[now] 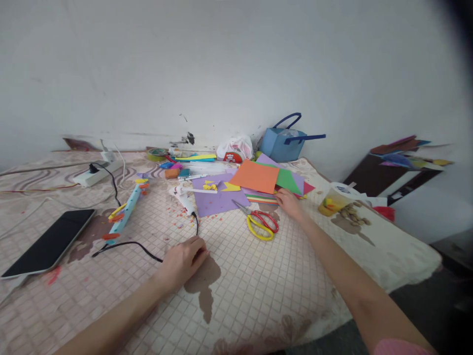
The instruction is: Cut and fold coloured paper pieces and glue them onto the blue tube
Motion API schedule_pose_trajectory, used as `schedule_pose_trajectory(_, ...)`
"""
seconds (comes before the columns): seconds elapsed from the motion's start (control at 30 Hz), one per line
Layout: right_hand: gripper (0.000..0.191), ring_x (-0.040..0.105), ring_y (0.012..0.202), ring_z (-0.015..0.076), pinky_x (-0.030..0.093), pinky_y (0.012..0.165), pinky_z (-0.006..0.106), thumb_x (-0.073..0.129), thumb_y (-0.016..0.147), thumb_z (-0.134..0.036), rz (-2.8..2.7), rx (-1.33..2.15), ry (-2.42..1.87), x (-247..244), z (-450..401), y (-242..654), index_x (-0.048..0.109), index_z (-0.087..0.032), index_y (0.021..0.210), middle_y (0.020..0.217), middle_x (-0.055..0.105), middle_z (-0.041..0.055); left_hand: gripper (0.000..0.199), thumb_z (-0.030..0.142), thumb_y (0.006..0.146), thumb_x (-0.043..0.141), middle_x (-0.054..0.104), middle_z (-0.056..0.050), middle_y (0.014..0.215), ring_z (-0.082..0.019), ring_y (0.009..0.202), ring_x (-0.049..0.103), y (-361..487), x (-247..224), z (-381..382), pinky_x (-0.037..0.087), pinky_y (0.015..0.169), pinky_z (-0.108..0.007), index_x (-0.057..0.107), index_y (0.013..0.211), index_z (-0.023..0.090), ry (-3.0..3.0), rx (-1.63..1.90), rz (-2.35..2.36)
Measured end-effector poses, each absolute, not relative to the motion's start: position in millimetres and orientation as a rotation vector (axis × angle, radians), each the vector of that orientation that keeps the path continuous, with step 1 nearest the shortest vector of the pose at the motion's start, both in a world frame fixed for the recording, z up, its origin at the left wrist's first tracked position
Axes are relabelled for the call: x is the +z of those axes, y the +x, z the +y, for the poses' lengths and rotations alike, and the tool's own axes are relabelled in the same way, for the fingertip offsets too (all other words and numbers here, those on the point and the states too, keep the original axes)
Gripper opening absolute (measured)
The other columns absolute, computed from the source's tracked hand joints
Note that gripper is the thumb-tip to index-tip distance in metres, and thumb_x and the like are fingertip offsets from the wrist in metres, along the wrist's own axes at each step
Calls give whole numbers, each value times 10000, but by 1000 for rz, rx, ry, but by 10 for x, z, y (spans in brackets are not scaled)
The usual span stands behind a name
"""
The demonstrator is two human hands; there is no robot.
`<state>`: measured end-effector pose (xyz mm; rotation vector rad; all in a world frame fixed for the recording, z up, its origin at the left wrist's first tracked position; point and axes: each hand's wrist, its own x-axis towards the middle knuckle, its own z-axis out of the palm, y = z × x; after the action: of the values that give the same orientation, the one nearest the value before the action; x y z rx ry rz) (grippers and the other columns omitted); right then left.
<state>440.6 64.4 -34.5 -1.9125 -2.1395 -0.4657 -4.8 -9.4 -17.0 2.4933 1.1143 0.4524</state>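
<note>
Orange rectangular paper sheet (254,176) lay atop multicoloured paper stack (288,181), right of centre | right hand (290,203) touched the stack's lower edge, fingers close together, grip unclear | yellow-and-red-handled metal scissors (260,224) lay just below | left hand (185,259), lower centre, fingers curled, contents unclear | white plastic glue gun (184,199) lay above it

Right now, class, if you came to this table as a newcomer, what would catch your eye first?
Probably the bright orange sheet, lying on the coloured paper near the fingers of the right hand. Next, the scissors with one red and one yellow handle, in front of the paper. Behind, near the wall, stands a blue bag.
</note>
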Motion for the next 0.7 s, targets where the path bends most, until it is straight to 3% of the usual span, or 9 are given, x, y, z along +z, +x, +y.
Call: schedule_pose_trajectory(0.7,280,500,944,249,413,821,336,424,879,-155,-2151,-550,-1935,-392,595,4358,695,-194,938,930,601,103,247,324,904,368,621,-42,852,-163,744,580,-28,-135,-91,421,652,-272,548,804,188,2484,419,1118)
